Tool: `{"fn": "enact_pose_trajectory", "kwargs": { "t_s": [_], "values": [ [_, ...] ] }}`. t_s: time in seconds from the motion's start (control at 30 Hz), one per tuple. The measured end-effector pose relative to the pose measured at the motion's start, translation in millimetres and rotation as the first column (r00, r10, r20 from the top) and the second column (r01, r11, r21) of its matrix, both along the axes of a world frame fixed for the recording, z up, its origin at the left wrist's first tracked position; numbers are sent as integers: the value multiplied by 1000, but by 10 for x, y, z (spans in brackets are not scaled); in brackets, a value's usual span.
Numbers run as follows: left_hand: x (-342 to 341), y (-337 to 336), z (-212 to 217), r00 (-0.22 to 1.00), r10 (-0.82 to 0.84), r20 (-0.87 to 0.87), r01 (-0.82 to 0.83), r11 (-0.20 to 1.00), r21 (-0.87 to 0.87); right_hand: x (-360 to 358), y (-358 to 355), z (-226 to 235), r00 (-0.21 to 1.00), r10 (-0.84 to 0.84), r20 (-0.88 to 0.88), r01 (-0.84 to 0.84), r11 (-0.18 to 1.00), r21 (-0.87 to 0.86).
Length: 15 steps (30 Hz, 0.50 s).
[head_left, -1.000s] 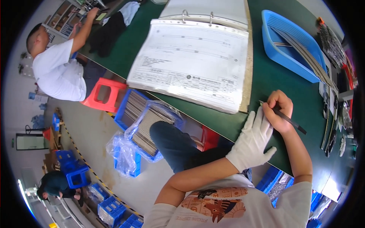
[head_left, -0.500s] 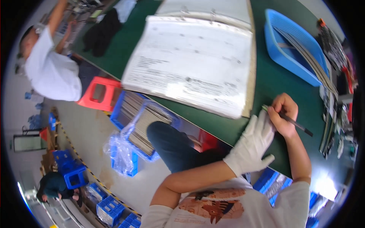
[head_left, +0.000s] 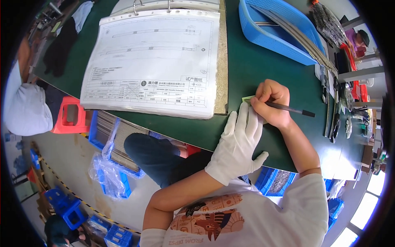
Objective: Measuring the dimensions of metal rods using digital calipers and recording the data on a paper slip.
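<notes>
My bare right hand (head_left: 273, 101) grips a dark pen (head_left: 291, 109), its back end pointing right. The pen's tip is hidden behind my fingers. Under that hand, a small light-green slip (head_left: 247, 99) lies on the green table (head_left: 263, 66). My left hand (head_left: 240, 142), in a white glove, lies flat with its fingers stretched out and their tips against the slip, holding nothing. Just left of both hands an open ring binder (head_left: 222, 70) carries a printed drawing sheet (head_left: 152, 61) in a clear sleeve.
A blue basket (head_left: 277, 43) with long metal rods (head_left: 294, 33) stands at the far right. Tools (head_left: 332, 103) lie along the right side. Left of my leg are a red stool (head_left: 70, 115) and a blue crate of rods (head_left: 119, 138). Another person (head_left: 29, 103) sits at left.
My view has turned, so the binder, basket and both hands appear farther left. The pen stays in my right hand, and the green slip shows more.
</notes>
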State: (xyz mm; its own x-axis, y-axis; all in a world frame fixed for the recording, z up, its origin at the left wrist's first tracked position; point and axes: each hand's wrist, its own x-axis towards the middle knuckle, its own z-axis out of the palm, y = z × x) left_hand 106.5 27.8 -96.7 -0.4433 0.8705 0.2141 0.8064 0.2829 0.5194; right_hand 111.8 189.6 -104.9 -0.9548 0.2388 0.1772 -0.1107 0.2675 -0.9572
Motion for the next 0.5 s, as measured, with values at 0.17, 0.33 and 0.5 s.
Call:
{"fn": "enact_pose_trajectory", "kwargs": {
  "t_s": [0.17,0.33,0.5],
  "values": [
    [10,4,0,1000,19,-20,-20,999,-37,-19,15,-23,999,45,-24,-43,997,65],
    [15,8,-8,999,2,-53,-6,997,-83,-7,13,-2,999,54,-4,-54,996,77],
    [10,-5,2,999,-3,-39,0,997,-81,-17,7,5,999,40,-7,-40,996,76]
  ]
}}
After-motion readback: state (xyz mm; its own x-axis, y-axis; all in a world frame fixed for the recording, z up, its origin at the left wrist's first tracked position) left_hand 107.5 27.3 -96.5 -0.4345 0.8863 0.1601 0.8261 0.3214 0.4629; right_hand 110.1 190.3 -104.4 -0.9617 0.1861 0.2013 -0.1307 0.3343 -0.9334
